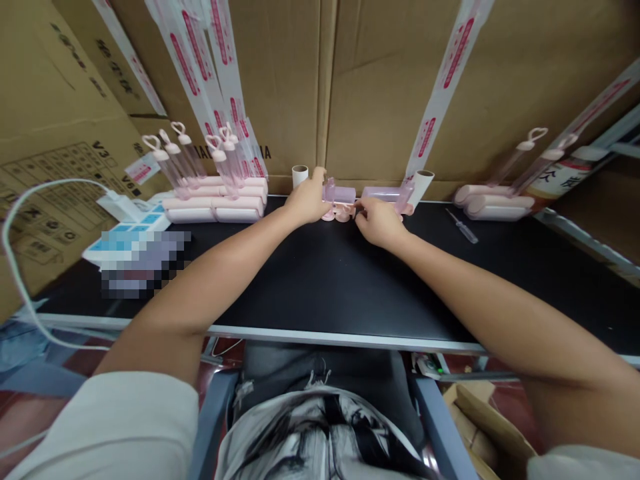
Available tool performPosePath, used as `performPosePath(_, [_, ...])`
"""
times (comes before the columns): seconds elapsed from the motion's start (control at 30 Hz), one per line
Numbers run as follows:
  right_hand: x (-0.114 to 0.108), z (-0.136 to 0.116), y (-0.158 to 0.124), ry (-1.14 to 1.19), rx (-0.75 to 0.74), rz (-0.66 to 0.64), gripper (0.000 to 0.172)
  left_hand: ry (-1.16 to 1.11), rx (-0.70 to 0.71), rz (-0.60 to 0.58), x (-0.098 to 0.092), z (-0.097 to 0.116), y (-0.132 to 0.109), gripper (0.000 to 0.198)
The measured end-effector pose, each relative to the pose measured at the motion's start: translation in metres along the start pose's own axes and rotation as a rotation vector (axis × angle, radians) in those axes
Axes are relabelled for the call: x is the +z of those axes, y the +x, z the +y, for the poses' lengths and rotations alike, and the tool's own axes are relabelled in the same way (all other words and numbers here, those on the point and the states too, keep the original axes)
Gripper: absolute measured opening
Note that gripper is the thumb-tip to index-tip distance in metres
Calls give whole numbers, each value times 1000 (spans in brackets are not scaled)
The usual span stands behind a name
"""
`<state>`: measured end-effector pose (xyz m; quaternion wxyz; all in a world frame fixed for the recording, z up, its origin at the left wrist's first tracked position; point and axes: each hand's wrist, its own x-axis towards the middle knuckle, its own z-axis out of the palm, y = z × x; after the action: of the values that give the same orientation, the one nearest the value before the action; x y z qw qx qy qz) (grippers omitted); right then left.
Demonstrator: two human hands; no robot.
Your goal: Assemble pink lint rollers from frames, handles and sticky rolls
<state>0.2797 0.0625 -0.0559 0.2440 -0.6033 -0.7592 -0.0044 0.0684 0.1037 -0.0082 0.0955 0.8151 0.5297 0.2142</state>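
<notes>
My left hand (307,198) is at the back of the black table, its fingers curled around the left end of a lilac cylinder (344,194). Close by on the right, my right hand (381,221) has its fingers bent together at some small pink pieces (343,212); what they grip is too small to make out. A second lilac cylinder (383,194) lies just behind this hand, with a clear part at its right end. White cardboard tubes stand at either side, one upright (299,175) behind my left hand and one tilted (421,187) to the right.
Pink cylinders (237,208) with clear stems and heart-shaped loops are grouped at the left, and more (500,207) at the right. A screwdriver (463,227) lies near the right group. At the left are a power strip (130,230) and white cable (15,267). Cardboard (375,87) walls the back.
</notes>
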Motion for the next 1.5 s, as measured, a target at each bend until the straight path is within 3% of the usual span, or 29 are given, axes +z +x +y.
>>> performPosePath(0.1, [-8, -1, -3, 41, -7, 45, 43, 14, 8, 149, -18, 3, -14, 67])
performPosePath(0.2, [-20, -5, -7, 106, 5, 126, 40, -37, 2, 388, -56, -5, -33, 57])
performPosePath(0.3, [-32, -14, -11, 198, -26, 178, 35, -41, -52, 719, -95, -32, -49, 54])
performPosePath(0.4, [-41, -30, -21, 268, -89, 173, 31, -53, -211, 841, -111, -70, -56, 65])
performPosePath(0.47, [-44, -43, -30, 294, -151, 129, 31, -108, -345, 776, -108, -93, -53, 78])
performPosePath(0.53, [-43, -52, -41, 328, -218, 79, 30, -159, -458, 677, -100, -110, -47, 75])
performPosePath(0.63, [-36, -56, -57, 426, -294, 50, 29, -123, -492, 558, -91, -123, -40, 48])
performPosePath(0.73, [-23, -50, -67, 533, -329, -43, 26, -94, -406, 522, -90, -121, -41, 26])
performPosePath(0.87, [-5, -46, -68, 641, -233, -179, 28, -285, -264, 589, -88, -94, -50, 24])
performPosePath(0.93, [3, -49, -65, 755, -148, -211, 43, -505, -224, 583, -81, -70, -57, 30])
performPosePath(1.03, [8, -56, -60, 1022, -105, -189, 76, -800, -129, 444, -64, -29, -70, 49])
performPosePath(1.13, [6, -62, -57, 1247, -29, -101, 80, -926, -19, 299, -47, 0, -83, 60])
performPosePath(1.23, [-2, -61, -56, 1298, 52, -39, 74, -911, 67, 251, -38, 10, -90, 58])
performPosePath(1.33, [-11, -58, -55, 1264, -12, -2, 79, -842, 121, 107, -33, 10, -91, 60])
performPosePath(1.4, [-17, -55, -54, 1197, -73, 35, 89, -852, 136, 19, -30, 11, -92, 60])
performPosePath(1.5, [-28, -47, -53, 973, -105, 71, 108, -957, 171, 25, -28, 14, -92, 59])
